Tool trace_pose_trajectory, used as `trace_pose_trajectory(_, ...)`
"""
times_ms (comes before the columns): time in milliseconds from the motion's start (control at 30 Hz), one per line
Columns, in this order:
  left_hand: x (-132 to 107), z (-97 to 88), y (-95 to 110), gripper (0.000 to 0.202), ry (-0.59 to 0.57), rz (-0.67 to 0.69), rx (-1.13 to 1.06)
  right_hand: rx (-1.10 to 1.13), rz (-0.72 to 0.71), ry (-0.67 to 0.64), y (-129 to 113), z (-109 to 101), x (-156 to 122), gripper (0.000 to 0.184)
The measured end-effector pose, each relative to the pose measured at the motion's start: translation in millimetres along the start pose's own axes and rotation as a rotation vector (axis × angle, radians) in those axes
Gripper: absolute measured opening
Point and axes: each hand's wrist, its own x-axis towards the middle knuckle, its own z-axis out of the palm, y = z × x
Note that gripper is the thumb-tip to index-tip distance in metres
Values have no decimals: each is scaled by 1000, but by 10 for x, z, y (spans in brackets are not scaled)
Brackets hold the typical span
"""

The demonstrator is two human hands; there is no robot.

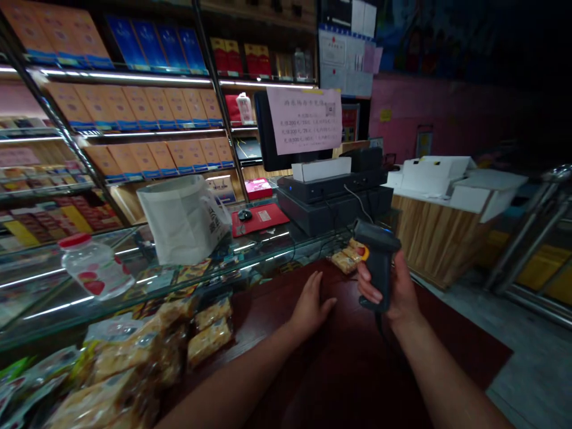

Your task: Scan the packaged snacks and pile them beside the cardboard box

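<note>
My right hand (401, 286) is wrapped round the grip of a black barcode scanner (379, 262), one finger at its orange trigger; its cable drops below the grip. The scanner is held above the dark red tabletop (357, 369), its head pointing left. My left hand (311, 304) rests on the tabletop with fingers stretched out and nothing in it. Just behind the scanner lie wrapped snack packs (343, 262). More wrapped snack packs (210, 342) lie left of my left forearm, beside a large pile of packaged snacks (129, 363).
Along the glass counter (147, 286) stand a red-lidded jar (92, 268), a white bag (176, 220) and a mouse (244, 215) on a red mat (263, 220). A monitor with a paper sign (306, 122) rises above a black cash drawer (335, 205). Shelves of boxes (134, 107) line the back.
</note>
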Motion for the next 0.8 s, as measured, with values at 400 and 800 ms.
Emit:
trace_pose_trajectory(400,957,540,127,76,174,-150,93,13,-68,37,-77,-125,70,61)
trace_pose_trajectory(800,-644,-229,391,80,76,-314,105,45,32,-24,44,-84,39,56)
